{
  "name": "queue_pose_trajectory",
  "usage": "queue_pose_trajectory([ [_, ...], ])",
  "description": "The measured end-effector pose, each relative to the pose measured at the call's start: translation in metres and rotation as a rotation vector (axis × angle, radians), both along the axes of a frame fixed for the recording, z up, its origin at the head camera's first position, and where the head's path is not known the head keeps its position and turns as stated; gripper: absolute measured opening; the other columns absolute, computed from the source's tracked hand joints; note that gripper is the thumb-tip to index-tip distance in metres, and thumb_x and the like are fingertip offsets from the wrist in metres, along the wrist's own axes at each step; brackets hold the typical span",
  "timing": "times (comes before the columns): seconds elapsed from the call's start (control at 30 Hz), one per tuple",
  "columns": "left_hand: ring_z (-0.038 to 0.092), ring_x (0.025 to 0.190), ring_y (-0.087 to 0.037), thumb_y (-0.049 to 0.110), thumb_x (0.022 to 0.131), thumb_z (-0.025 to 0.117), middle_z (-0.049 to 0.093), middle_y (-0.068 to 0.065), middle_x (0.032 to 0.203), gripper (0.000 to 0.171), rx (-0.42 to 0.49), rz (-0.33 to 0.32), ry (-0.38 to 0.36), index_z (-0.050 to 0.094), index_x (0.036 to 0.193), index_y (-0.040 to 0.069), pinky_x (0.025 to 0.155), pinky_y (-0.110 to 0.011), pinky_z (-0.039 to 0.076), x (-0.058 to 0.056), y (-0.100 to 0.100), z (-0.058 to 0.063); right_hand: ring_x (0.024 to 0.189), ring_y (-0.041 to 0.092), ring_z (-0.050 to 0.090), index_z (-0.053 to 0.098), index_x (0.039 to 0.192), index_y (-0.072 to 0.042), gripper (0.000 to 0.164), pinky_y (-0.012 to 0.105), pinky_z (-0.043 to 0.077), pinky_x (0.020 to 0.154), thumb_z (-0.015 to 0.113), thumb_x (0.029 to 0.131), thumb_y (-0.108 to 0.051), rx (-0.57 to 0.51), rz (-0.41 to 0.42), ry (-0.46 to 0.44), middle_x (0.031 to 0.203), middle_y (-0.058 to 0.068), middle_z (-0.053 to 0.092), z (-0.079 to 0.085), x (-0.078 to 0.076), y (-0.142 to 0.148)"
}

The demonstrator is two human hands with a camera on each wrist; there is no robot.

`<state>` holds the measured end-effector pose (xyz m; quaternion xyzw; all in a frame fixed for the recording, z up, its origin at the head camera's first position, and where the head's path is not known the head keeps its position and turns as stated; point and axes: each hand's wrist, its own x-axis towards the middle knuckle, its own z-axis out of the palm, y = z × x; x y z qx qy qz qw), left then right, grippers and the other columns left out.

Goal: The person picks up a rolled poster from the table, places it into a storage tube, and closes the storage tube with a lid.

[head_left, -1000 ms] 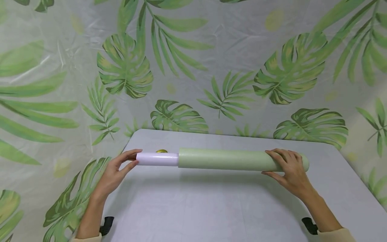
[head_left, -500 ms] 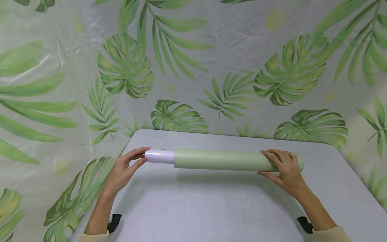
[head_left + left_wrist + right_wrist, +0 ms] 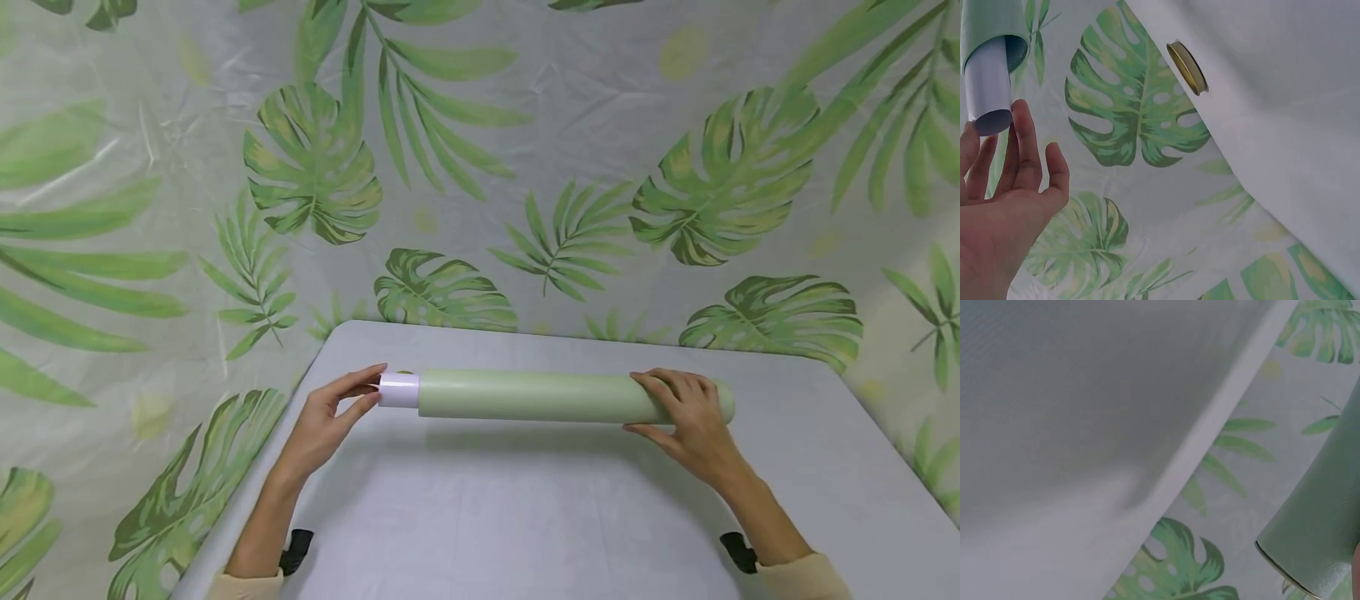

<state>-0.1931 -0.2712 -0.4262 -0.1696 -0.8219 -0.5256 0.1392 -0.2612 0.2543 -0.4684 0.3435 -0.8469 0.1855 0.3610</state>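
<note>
A long light-green tube (image 3: 525,396) lies level in the air above the table. Out of its left mouth sticks a short length of a glossy pale-lilac roll (image 3: 399,390), hollow at its end in the left wrist view. The left hand (image 3: 327,425) pinches that roll's outer end between thumb and fingertips. Near the tube's right end, the right hand (image 3: 693,425) grips it from the near side, thumb below and fingers over the top. In the right wrist view the green tube (image 3: 1316,519) shows its rimmed end, with only a sliver of the hand visible.
A round gold-coloured lid (image 3: 1187,67) stands on the white-covered table (image 3: 510,517) near its far edge, mostly hidden behind the roll in the head view. Behind the table hangs a leaf-patterned sheet (image 3: 465,167). Black straps (image 3: 297,550) sit at both wrists.
The left hand has moved right, and the lilac roll has slid deeper into the green tube. The right hand and the tube have shifted slightly left.
</note>
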Motion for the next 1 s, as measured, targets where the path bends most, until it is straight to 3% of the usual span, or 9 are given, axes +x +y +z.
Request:
queue_pose_trajectory([
  [0.37, 0.067, 0.113, -0.010, 0.016, 0.099, 0.071, 0.073, -0.007, 0.127, 0.039, -0.011, 0.019, -0.013, 0.067, 0.137, 0.011, 0.097, -0.016, 0.050, -0.003, 0.011, -0.004, 0.112, 0.041, 0.057, 0.064, 0.136, -0.009, 0.079, 0.063, 0.035, 0.098, 0.054, 0.092, -0.074, -0.007, 0.010, -0.004, 0.122, 0.018, 0.064, -0.003, -0.001, -0.011],
  [0.5, 0.068, 0.114, -0.015, 0.015, 0.099, 0.071, 0.072, -0.003, 0.128, 0.038, -0.001, 0.004, -0.001, 0.068, 0.136, 0.016, 0.102, -0.021, 0.047, -0.004, 0.014, -0.004, 0.111, 0.042, 0.057, 0.064, 0.136, -0.009, 0.080, 0.063, 0.036, 0.098, 0.053, 0.092, -0.075, -0.007, 0.004, 0.001, 0.122, 0.019, 0.064, -0.004, -0.002, -0.014],
  [0.67, 0.069, 0.112, -0.013, 0.015, 0.098, 0.072, 0.072, 0.000, 0.127, 0.036, 0.006, -0.011, 0.008, 0.070, 0.134, 0.020, 0.107, -0.024, 0.044, -0.006, 0.019, -0.006, 0.112, 0.042, 0.057, 0.064, 0.137, -0.009, 0.080, 0.063, 0.036, 0.099, 0.054, 0.092, -0.074, -0.002, 0.003, -0.010, 0.123, 0.019, 0.064, -0.006, -0.001, -0.019],
  [1.0, 0.071, 0.112, -0.014, 0.013, 0.097, 0.073, 0.073, -0.003, 0.127, 0.035, 0.012, -0.004, 0.036, 0.072, 0.131, 0.018, 0.106, -0.016, 0.045, -0.007, 0.024, -0.010, 0.114, 0.042, 0.057, 0.064, 0.137, -0.009, 0.079, 0.064, 0.036, 0.100, 0.054, 0.092, -0.074, 0.001, -0.007, -0.008, 0.124, 0.019, 0.064, -0.009, 0.000, -0.020],
])
